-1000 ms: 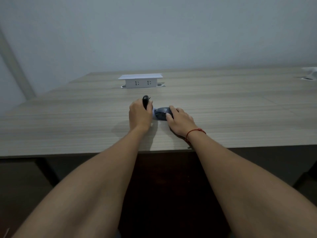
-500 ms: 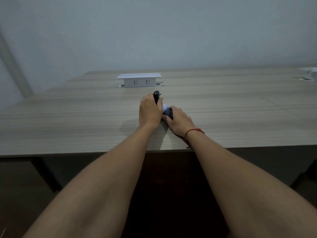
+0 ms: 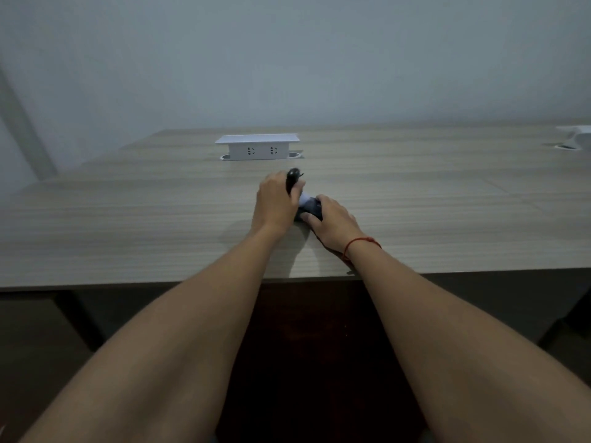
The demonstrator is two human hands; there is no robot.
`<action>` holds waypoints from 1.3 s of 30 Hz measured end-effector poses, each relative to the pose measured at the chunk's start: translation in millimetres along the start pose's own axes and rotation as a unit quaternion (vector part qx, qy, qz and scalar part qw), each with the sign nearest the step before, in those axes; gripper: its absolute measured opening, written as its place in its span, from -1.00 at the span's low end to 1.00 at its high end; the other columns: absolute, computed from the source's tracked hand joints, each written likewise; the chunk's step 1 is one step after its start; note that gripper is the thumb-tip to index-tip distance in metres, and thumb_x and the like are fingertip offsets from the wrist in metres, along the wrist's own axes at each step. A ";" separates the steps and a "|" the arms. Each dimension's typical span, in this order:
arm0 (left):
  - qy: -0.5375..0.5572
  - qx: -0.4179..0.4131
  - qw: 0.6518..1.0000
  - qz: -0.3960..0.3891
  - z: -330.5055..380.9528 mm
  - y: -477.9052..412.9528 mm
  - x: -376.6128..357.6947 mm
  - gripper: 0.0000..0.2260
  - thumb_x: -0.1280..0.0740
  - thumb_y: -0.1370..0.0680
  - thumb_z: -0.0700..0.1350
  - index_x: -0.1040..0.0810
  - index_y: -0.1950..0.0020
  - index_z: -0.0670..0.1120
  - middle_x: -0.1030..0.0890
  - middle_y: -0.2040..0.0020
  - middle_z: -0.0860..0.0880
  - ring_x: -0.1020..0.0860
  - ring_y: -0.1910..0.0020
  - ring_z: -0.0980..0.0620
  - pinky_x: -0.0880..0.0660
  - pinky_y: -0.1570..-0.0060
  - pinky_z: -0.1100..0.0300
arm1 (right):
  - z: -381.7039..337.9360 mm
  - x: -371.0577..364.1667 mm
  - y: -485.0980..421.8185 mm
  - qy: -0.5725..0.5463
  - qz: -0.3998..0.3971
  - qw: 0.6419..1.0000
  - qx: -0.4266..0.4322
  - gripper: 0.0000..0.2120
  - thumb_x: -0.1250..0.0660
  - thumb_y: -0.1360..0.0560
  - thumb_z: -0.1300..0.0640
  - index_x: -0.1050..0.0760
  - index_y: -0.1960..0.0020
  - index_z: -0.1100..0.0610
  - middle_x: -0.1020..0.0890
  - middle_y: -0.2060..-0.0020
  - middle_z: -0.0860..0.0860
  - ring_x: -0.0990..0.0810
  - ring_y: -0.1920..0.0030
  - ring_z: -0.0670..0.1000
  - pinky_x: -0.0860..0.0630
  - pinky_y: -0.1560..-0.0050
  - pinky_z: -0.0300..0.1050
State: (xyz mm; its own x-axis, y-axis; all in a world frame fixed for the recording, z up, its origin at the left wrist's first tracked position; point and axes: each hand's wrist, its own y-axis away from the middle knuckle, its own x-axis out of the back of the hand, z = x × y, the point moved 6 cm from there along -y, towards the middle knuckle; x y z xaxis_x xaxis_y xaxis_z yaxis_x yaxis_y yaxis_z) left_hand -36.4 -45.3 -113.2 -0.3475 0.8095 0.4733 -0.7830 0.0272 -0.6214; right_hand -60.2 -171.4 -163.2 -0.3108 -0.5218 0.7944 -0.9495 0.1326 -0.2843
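On the wooden table (image 3: 128, 219) my left hand (image 3: 275, 203) grips a small black handle-like tool (image 3: 293, 178) that sticks up above the fist. Its lower end is hidden by my fingers. Right beside it, my right hand (image 3: 332, 222), with a red string on the wrist, holds a small dark blue-grey object (image 3: 309, 206) against the tabletop. A pale part of that object shows between the two hands. What the object is I cannot make out.
A raised white socket box (image 3: 257, 147) with two outlets stands behind my hands. Another white fitting (image 3: 575, 135) sits at the far right edge. The table's front edge (image 3: 128, 284) runs under my forearms, with dark space below.
My left hand with the black tool moved right, closing against my right hand and covering most of the dark object. My right hand stayed in place.
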 end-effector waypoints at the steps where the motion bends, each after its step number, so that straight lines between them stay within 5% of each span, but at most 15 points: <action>1: 0.001 0.027 1.000 0.008 -10.1 4.8 1.6 -0.77 -0.29 -0.57 -0.05 -0.58 0.05 -0.22 -0.60 0.11 -0.16 -0.55 0.11 -0.09 -0.49 0.05 0.08 | -0.4 0.0 0.2 0.000 -0.001 1.000 0.003 -0.66 -0.25 -0.57 -0.08 -0.41 -0.24 0.11 -0.55 -0.13 0.06 -0.49 -0.08 0.07 -0.41 -0.12 -0.02; 7: -0.005 0.072 0.996 0.044 -34.3 10.0 26.0 -0.77 -0.30 -0.58 -0.07 -0.60 0.06 -0.23 -0.61 0.11 -0.17 -0.52 0.14 -0.03 -0.39 0.15 0.20 | -1.4 0.2 0.0 0.004 0.007 1.000 0.008 -0.61 -0.25 -0.57 -0.11 -0.40 -0.28 0.11 -0.55 -0.16 0.07 -0.51 -0.15 0.09 -0.42 -0.18 0.01; 11: 0.064 0.029 0.996 0.050 1.6 -1.9 13.8 -0.76 -0.32 -0.56 -0.03 -0.59 0.09 -0.22 -0.63 0.13 -0.17 -0.58 0.12 -0.11 -0.53 0.06 0.05 | 0.3 -1.6 0.2 -0.007 0.004 1.000 0.004 -0.67 -0.26 -0.56 -0.09 -0.42 -0.22 0.07 -0.55 -0.11 0.03 -0.50 -0.09 0.05 -0.45 -0.14 0.00; 14: 0.037 0.005 0.999 0.006 7.0 4.3 -9.3 -0.74 -0.32 -0.54 0.00 -0.59 0.12 -0.19 -0.62 0.18 -0.14 -0.58 0.17 -0.08 -0.57 0.09 0.00 | 1.0 -2.4 -0.4 -0.026 0.007 1.000 -0.003 -0.74 -0.30 -0.56 0.03 -0.44 -0.22 0.06 -0.56 -0.15 0.02 -0.52 -0.15 0.06 -0.47 -0.19 0.04; 19: 0.022 0.022 0.999 0.041 2.7 13.5 -12.1 -0.77 -0.29 -0.56 -0.04 -0.58 0.09 -0.21 -0.60 0.14 -0.15 -0.56 0.14 -0.07 -0.54 0.10 0.08 | 0.3 -0.3 1.3 -0.020 0.009 1.000 -0.010 -0.66 -0.27 -0.57 0.12 -0.40 -0.33 0.10 -0.55 -0.24 0.06 -0.52 -0.21 0.10 -0.47 -0.24 0.04; 27: -0.020 0.117 0.992 0.046 -30.1 13.5 10.3 -0.76 -0.29 -0.58 -0.05 -0.58 -0.01 -0.23 -0.59 0.03 -0.19 -0.58 0.06 -0.13 -0.57 -0.01 -0.03 | -0.2 0.8 7.3 -0.005 0.006 1.000 0.007 -0.64 -0.26 -0.57 -0.08 -0.42 -0.25 0.12 -0.56 -0.13 0.06 -0.52 -0.12 0.09 -0.46 -0.15 0.01; 36: 0.023 -0.037 0.998 0.051 5.7 4.9 13.7 -0.76 -0.30 -0.57 -0.04 -0.58 0.08 -0.22 -0.60 0.13 -0.12 -0.51 0.13 -0.02 -0.43 0.10 0.17 | -2.1 1.1 6.3 0.007 0.004 1.000 0.006 -0.70 -0.25 -0.57 -0.08 -0.42 -0.19 0.09 -0.56 -0.09 0.04 -0.52 -0.07 0.08 -0.44 -0.06 -0.02; 39: -0.007 0.012 1.000 0.019 -18.1 9.7 5.9 -0.78 -0.29 -0.58 -0.05 -0.58 0.03 -0.21 -0.59 0.09 -0.14 -0.53 0.11 -0.03 -0.45 0.09 0.16 | -2.8 1.4 6.9 0.007 -0.001 1.000 0.011 -0.68 -0.25 -0.58 -0.07 -0.42 -0.22 0.10 -0.55 -0.11 0.05 -0.51 -0.08 0.07 -0.45 -0.11 -0.01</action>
State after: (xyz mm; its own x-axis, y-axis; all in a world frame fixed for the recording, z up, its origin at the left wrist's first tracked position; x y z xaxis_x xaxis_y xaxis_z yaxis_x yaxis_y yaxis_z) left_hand -36.7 -29.6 -127.7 -0.3833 0.8016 0.4587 -0.7820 -0.0175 -0.6230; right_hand -67.3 -168.8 -162.5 -0.3102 -0.5095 0.8026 -0.9488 0.1137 -0.2946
